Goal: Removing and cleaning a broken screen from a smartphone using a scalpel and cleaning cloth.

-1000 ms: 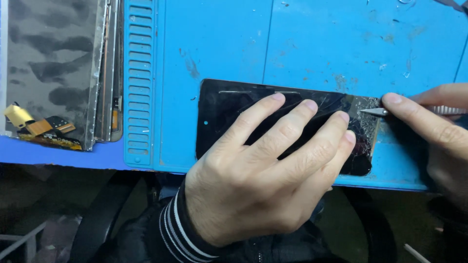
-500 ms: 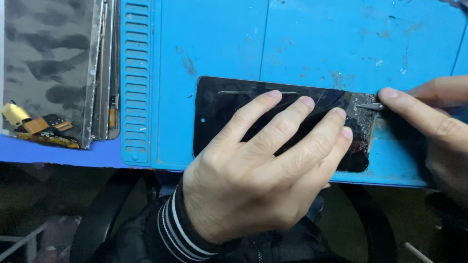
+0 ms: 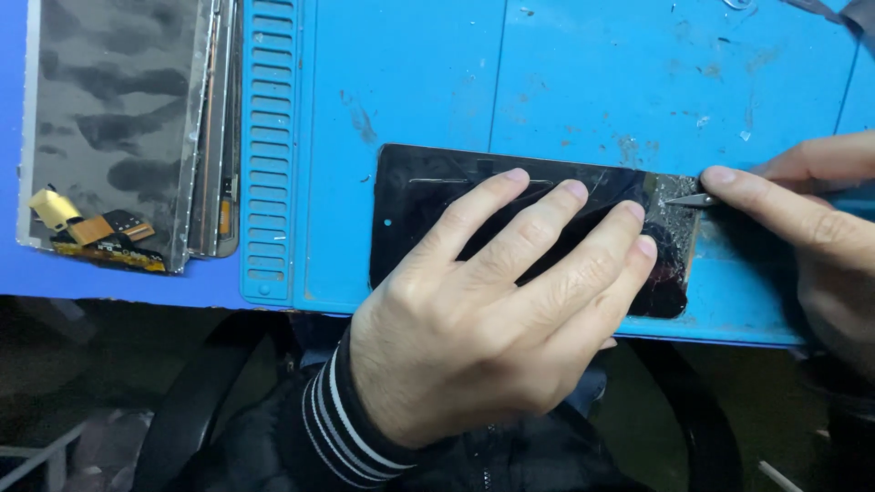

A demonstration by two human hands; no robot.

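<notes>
Two hands on it now: the left hand [image 3: 474, 328] lies flat, fingers [image 3: 547, 228] spread along the black phone screen [image 3: 428, 210], pinning it to the blue mat [image 3: 410, 82] on the tabletop. Compared with a second ago, the metal tool tip [image 3: 685, 200], pinched in the right hand [image 3: 811, 228], sits a bit deeper in the cracked corner, so the glass seems to be lifting.

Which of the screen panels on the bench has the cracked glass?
The black panel flat on the blue mat, pinned under the left hand; its right end is shattered where the right hand sets a metal tool tip. The stacked panels at left show grey backs.
</notes>
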